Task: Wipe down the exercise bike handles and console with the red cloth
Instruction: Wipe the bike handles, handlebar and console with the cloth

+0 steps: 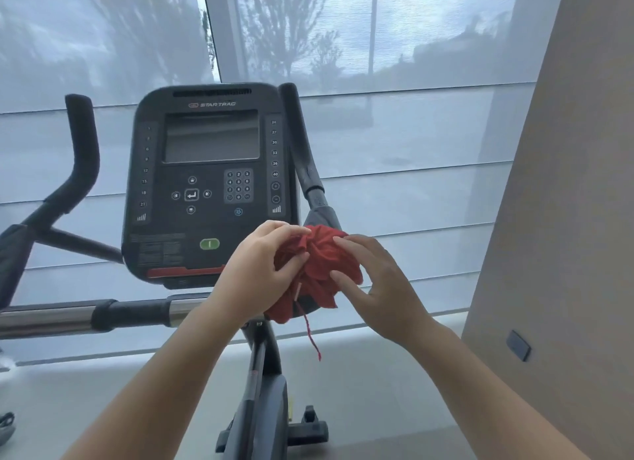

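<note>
cloth (317, 274): red, soft and all bunched up into a wrinkly ball, with a frayed thread dangling off the bottom. It's held in mid-air just below the console's right corner.
left hand (255, 276): fingers pinched shut on the cloth's left side.
right hand (384, 288): fingers spread a bit, tips pressing into the cloth from the right.
console (209, 181): dark matte plastic, rounded corners, glossy grey screen, number keypad, green oval button, red strip along the bottom.
writing: "STAR TRAC" above the screen; numbers 24–40 down the right edge.
handles (80, 143): black and rubbery, curved; the bar lower left is shiny chrome.
</note>
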Available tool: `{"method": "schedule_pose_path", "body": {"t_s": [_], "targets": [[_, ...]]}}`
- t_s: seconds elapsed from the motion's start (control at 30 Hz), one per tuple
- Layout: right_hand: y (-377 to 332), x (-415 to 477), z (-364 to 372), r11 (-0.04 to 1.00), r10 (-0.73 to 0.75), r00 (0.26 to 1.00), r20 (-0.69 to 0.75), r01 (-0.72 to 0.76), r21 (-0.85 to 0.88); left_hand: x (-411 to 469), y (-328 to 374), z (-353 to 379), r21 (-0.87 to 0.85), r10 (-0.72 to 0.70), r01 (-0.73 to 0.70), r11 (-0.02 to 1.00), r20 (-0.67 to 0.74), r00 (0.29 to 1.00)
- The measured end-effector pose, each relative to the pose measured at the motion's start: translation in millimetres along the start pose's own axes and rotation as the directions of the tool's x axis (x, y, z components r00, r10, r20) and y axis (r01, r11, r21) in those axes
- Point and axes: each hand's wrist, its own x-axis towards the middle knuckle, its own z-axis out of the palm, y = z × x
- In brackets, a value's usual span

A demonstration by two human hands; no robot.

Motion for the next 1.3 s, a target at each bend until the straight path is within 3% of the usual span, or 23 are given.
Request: {"method": "schedule_pose_path", "body": {"t_s": [0.2, 0.43, 0.53, 0.67, 0.8, 0.97, 1.3], "targets": [[-23.7, 17.5, 5.0, 0.998, -0.033, 0.998, 0.052, 0.036, -0.044, -9.7, -24.5, -13.4, -0.041, -0.044, 0.042, 0.998, -0.038, 0.998], [-30.2, 21.1, 29.0, 0.951, -0.022, 0.996, 0.085, 0.047, -0.304, -17.3, -45.4, -1.6, 0.044, -0.134, 0.137, 0.990, -0.062, 0.989], [-24.3, 21.7, 25.8, 0.965, -0.075, 0.997, 0.022, 0.078, -0.251, -17.8, -43.3, 2.0, 0.115, -0.136, 0.146, 0.983, -0.092, 0.986], [-22.3, 16.6, 21.0, 0.970, -0.115, 0.993, 0.019, 0.116, -0.214, -23.1, -41.6, -1.5, 0.120, -0.121, 0.124, 0.985, -0.031, 0.992], [-35.7, 22.1, 22.3, 0.986, -0.010, 0.998, 0.068, 0.021, -0.164, -23.4, -42.5, -5.3, 0.021, -0.152, 0.151, 0.988, 0.039, 0.988], [-42.5, 22.3, 30.0, 0.961, 0.029, 0.998, 0.056, -0.012, -0.276, -22.1, -37.3, -6.8, -0.037, -0.225, 0.228, 0.973, 0.060, 0.972], [-25.3, 30.6, 12.5, 1.000, -0.022, 0.999, -0.050, 0.021, -0.019, -19.2, -37.2, -6.5, -0.020, -0.231, 0.234, 0.972, 0.083, 0.969]]}}
